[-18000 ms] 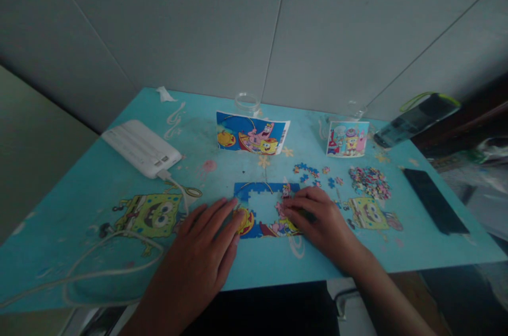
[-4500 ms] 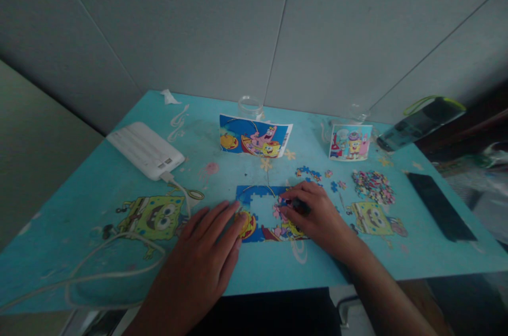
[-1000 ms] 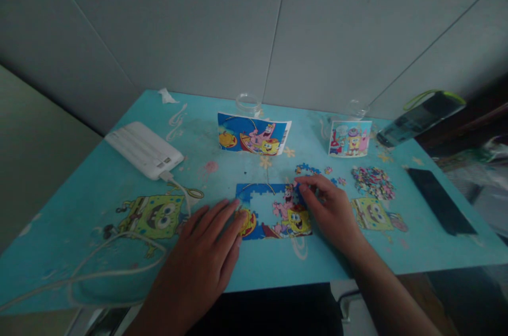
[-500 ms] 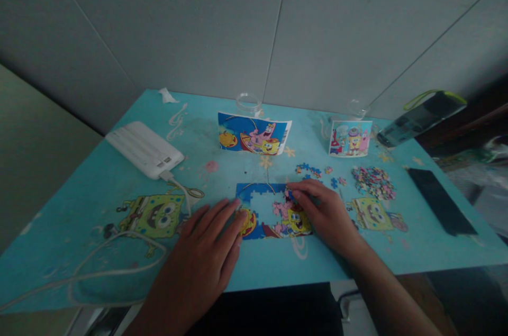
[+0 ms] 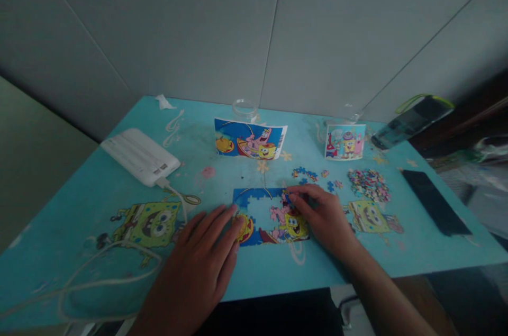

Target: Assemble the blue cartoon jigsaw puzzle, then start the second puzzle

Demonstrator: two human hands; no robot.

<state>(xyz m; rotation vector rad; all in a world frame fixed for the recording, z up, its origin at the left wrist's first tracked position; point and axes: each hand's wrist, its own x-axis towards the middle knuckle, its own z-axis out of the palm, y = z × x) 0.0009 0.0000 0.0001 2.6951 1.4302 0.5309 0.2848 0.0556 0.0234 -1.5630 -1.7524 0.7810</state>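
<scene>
A partly assembled jigsaw puzzle lies flat on the table in front of me, its frame joined around a gap in the middle where the blue tabletop shows. My left hand rests open at its left side, fingers stretched out and fingertips on the burger part. At the upper right of the puzzle, my right hand has thumb and forefinger pinched on a small jigsaw piece, mostly covered by the fingertips. Behind the puzzle stands a picture card with the same scene.
Loose blue pieces lie beyond my right hand, beside a heap of mixed pieces. A second card, a bottle and a dark phone-like slab are at right. A white power bank with a cable sits at left.
The view has tilted up a little, so the table things appear lower and slightly left. Both hands stay at the puzzle; the right fingertips have barely shifted at its upper right.
</scene>
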